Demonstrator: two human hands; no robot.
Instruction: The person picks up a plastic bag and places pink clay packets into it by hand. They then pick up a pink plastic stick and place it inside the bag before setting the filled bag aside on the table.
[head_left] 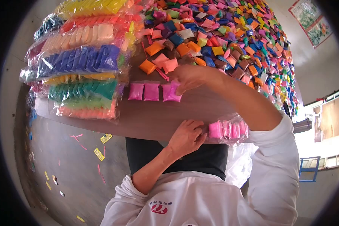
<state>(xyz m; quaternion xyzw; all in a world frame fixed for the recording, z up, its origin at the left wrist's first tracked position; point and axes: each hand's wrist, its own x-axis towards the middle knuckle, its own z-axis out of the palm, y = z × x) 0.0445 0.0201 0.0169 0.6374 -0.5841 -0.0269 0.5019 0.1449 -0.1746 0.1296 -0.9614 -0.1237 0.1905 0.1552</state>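
Two small magenta packets (151, 92) lie side by side on the brown table, with a third magenta packet (171, 92) to their right. My right hand (188, 78) reaches across from the right, its fingers closed on that third packet's right side; part of the packet is hidden beneath them. Near the table's front edge, my left hand (186, 138) rests with loosely bent fingers slightly apart and nothing visible in them. To its right lies a clear plastic bag of pink packets (229, 130), close to the edge.
Bagged rows of packets, among them blue packets (79, 59) and green packets (83, 90), are stacked at the left. A large heap of mixed coloured packets (229, 37) covers the far side of the table (147, 116). Yellow slips (99, 154) and pink strips litter the floor.
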